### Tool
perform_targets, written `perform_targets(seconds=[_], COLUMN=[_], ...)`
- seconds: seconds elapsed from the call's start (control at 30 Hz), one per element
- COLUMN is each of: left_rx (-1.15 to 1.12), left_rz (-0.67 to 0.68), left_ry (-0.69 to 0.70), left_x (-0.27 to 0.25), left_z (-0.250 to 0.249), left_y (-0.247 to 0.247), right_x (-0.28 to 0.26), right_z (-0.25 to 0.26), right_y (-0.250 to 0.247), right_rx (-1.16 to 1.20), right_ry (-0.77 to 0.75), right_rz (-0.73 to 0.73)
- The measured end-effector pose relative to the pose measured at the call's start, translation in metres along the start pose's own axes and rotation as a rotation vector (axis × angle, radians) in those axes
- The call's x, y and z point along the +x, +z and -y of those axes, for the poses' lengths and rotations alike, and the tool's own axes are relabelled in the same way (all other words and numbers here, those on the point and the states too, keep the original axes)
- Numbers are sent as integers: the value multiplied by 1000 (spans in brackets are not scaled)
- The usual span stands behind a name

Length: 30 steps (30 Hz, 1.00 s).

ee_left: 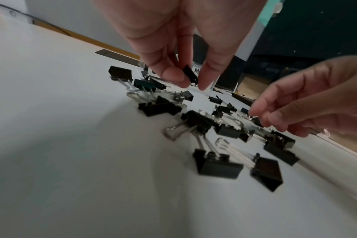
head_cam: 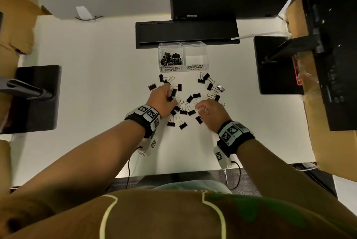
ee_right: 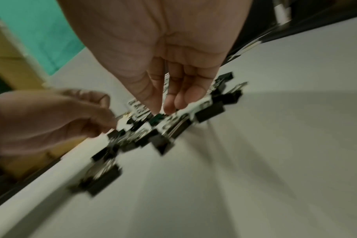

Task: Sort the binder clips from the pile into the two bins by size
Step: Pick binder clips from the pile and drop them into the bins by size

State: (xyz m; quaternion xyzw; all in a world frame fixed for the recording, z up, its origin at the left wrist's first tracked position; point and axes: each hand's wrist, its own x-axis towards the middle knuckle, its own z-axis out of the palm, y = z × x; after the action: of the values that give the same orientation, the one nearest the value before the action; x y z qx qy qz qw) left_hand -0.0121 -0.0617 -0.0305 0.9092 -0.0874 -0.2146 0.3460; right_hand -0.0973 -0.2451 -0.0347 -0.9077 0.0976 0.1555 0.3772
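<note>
Black binder clips (head_cam: 183, 107) of two sizes lie scattered on the white table (head_cam: 96, 84). Behind them stand two clear bins. The one labelled small (head_cam: 170, 68) holds several clips; the one labelled medium (head_cam: 195, 67) holds none. My left hand (ee_left: 190, 83) pinches a small black clip (ee_left: 190, 75) between thumb and finger, just above the pile's left side. My right hand (head_cam: 198, 106) hovers over the pile's right part, its thumb and fingertips (ee_right: 169, 107) drawn together just above a clip's wire handle. Blur hides whether they hold it.
Black monitor bases stand at the left (head_cam: 36, 99) and right (head_cam: 276, 65), and a black bar (head_cam: 185, 34) lies just behind the bins. Cardboard boxes (head_cam: 332, 132) line the right side. The table's front edge (head_cam: 173, 173) is close to my body.
</note>
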Motion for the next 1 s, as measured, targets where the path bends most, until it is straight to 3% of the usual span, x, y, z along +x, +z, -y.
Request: perform_targets(seconds=[0.13, 0.27, 0.4, 0.8, 0.93, 1.0], left_rx=[-24, -117, -115, 424, 416, 380], left_rz=[9, 59, 149, 322, 304, 297], left_ry=[-8, 7, -10, 197, 208, 189], left_x=[0, -4, -10, -24, -27, -27], left_z=[-2, -8, -24, -36, -33, -34], left_y=[2, 9, 22, 59, 54, 51], right_x=[-1, -11, -14, -11, -9, -2], right_z=[-22, -51, -64, -57, -53, -52], right_y=[-30, -45, -36, -26, -26, -33], right_rx=[151, 114, 39, 25, 4, 33], right_ry=[213, 273, 204, 97, 78, 84], right_rz=[-166, -210, -144, -162, -47, -74])
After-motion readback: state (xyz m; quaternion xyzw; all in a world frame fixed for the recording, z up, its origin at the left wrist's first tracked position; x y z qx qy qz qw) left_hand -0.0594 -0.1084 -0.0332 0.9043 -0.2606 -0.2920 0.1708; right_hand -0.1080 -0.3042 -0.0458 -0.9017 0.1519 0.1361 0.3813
